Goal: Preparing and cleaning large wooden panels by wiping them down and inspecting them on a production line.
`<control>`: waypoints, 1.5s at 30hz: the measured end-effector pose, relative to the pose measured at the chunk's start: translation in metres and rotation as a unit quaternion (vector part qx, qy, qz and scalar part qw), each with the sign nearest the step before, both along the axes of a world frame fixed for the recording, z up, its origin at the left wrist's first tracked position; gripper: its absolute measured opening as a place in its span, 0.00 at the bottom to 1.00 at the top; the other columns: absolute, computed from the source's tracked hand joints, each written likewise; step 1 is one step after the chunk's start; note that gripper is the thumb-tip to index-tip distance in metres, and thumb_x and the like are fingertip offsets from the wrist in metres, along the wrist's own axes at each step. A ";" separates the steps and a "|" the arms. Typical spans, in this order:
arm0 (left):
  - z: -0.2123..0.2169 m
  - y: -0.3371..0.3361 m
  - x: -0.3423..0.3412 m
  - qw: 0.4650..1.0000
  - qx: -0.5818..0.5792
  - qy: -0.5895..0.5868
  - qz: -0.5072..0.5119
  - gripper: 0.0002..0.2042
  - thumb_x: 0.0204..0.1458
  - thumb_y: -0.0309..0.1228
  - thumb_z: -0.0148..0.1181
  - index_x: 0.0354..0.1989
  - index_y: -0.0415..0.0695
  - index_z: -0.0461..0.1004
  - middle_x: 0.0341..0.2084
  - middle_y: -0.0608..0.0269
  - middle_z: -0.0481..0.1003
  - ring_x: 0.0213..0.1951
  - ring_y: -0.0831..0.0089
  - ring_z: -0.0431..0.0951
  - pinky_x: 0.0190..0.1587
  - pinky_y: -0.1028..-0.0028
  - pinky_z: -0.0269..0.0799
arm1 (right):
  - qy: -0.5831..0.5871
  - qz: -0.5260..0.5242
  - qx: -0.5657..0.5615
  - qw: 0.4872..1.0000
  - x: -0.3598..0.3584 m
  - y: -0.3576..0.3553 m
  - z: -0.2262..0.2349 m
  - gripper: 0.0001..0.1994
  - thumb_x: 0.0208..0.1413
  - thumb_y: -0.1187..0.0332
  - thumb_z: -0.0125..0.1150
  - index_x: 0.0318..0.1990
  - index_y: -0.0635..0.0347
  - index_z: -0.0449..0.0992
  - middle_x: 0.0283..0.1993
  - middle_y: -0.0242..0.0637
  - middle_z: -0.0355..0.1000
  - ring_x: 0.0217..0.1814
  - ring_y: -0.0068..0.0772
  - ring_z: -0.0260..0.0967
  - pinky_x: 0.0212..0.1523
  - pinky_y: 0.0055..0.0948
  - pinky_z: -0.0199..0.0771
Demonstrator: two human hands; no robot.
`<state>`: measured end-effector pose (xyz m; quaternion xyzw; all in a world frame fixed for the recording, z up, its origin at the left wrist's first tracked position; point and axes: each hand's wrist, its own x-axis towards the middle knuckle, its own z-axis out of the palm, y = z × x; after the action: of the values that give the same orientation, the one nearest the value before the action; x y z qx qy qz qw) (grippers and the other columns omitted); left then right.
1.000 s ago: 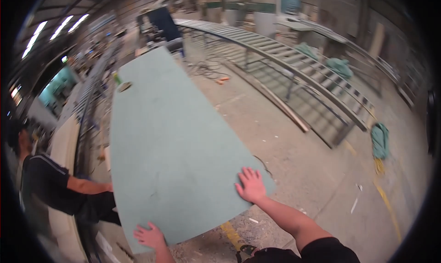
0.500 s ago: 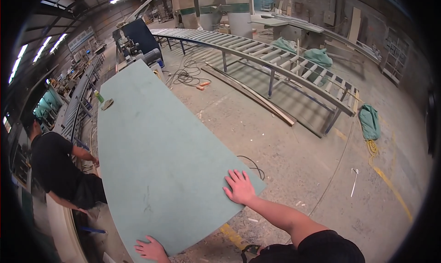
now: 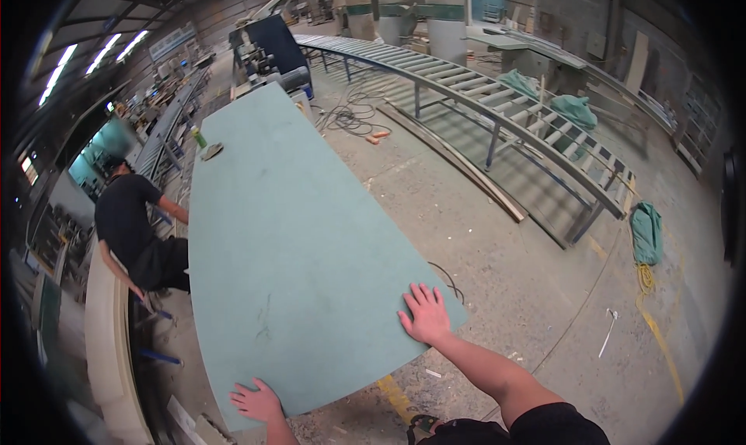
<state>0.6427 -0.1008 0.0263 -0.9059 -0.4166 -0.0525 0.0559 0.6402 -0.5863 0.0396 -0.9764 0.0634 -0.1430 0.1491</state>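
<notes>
A large pale-green board (image 3: 287, 235) stretches away from me, its near end under both of my hands. My left hand (image 3: 259, 403) lies flat on its near left corner, fingers spread. Near the right corner, my right hand (image 3: 427, 314) rests palm down with its fingers apart. Neither hand holds anything. Toward the far left edge of the board stand a small green bottle (image 3: 199, 137) and, beside it, a flat brownish object (image 3: 211, 151) whose kind I cannot make out.
A person (image 3: 140, 227) in dark clothes bends at the board's left side, near stacked pale panels (image 3: 109, 344). On the right runs a roller conveyor (image 3: 466, 103), with long planks (image 3: 458, 161) on the floor before it. Cables (image 3: 353, 112) and a machine (image 3: 268, 60) are beyond the far end.
My view has turned a little left, so the scene sits farther right. Both hands stay flat on the board. The other person has bent slightly and shifted an arm.
</notes>
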 end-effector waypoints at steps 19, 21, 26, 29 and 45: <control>0.002 0.004 -0.003 1.000 0.014 -0.009 -0.011 0.36 0.70 0.58 0.48 0.78 0.46 0.63 0.78 0.42 0.58 0.79 0.46 0.57 0.75 0.44 0.57 | -0.022 0.002 -0.001 1.000 0.004 0.004 -0.001 0.28 0.66 0.49 0.62 0.66 0.55 0.75 0.77 0.48 0.65 0.82 0.53 0.56 0.81 0.61 0.50; 0.003 0.005 -0.004 1.000 0.019 -0.006 0.002 0.36 0.70 0.59 0.48 0.78 0.46 0.63 0.78 0.42 0.59 0.78 0.46 0.58 0.73 0.44 0.58 | -0.022 0.010 -0.007 1.000 0.003 0.006 0.001 0.28 0.66 0.49 0.62 0.66 0.55 0.74 0.77 0.47 0.64 0.81 0.53 0.57 0.80 0.61 0.51; -0.003 -0.005 0.004 0.999 0.028 -0.012 -0.019 0.36 0.69 0.59 0.48 0.77 0.47 0.64 0.77 0.42 0.61 0.78 0.46 0.59 0.72 0.44 0.60 | -0.014 -0.009 -0.007 1.000 -0.003 -0.005 0.004 0.28 0.66 0.48 0.61 0.67 0.54 0.74 0.77 0.47 0.64 0.82 0.53 0.56 0.81 0.61 0.51; -0.003 0.003 -0.008 0.987 0.128 -0.062 -0.069 0.35 0.63 0.63 0.52 0.67 0.48 0.72 0.64 0.43 0.70 0.64 0.47 0.69 0.59 0.46 0.67 | -0.008 -0.007 -0.005 1.000 -0.001 0.002 0.005 0.28 0.67 0.48 0.60 0.67 0.54 0.74 0.77 0.46 0.63 0.82 0.52 0.56 0.81 0.61 0.51; -0.003 0.001 0.001 1.000 0.015 0.003 -0.007 0.37 0.69 0.60 0.49 0.77 0.46 0.64 0.76 0.41 0.62 0.77 0.45 0.60 0.72 0.44 0.60 | 0.000 0.007 0.010 1.000 -0.001 -0.004 0.002 0.27 0.68 0.49 0.57 0.68 0.54 0.73 0.79 0.48 0.62 0.83 0.53 0.54 0.82 0.62 0.46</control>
<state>0.6433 -0.0997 0.0237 -0.9078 -0.4097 -0.0564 0.0698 0.6396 -0.5901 0.0419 -0.9753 0.0583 -0.1413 0.1598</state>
